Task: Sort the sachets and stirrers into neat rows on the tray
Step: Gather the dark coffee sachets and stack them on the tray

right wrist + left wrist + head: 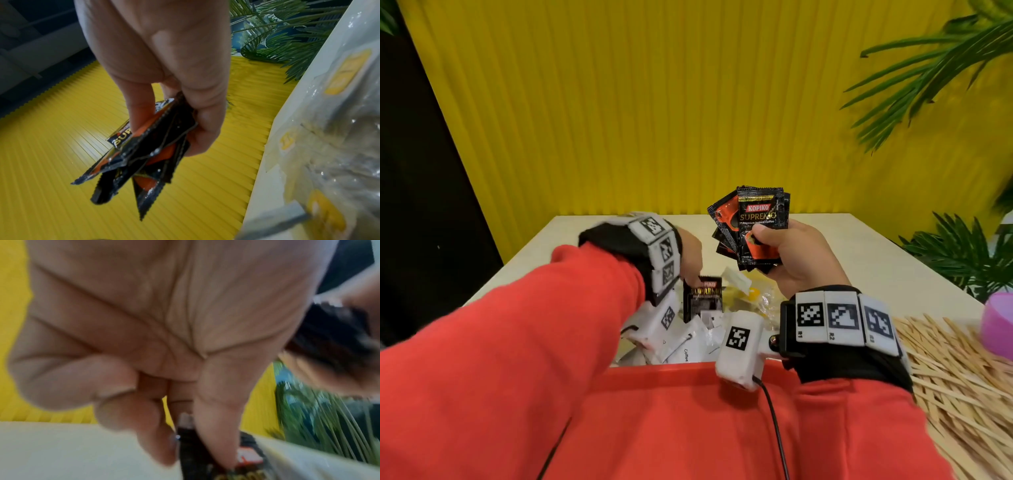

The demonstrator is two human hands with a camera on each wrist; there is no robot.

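My right hand [774, 240] holds a fanned bunch of black coffee sachets [753, 226] upright above the table; the right wrist view shows its thumb and fingers clamped on that bunch of black coffee sachets [144, 154]. My left hand [690, 263] pinches the top edge of one more black coffee sachet [703, 301] that stands in the pile. In the left wrist view the thumb and fingertips [156, 443] grip that black sachet [193, 456]. White sachets [688, 339] and clear packets with yellow marks [750, 294] lie heaped under both hands. The red tray [688, 373] sits nearest me.
A heap of wooden stirrers [955, 373] covers the table at the right. A purple round object [998, 325] stands at the right edge. Green plant leaves [962, 253] reach in from the right. A yellow ribbed wall [654, 102] rises behind the pale table [876, 253].
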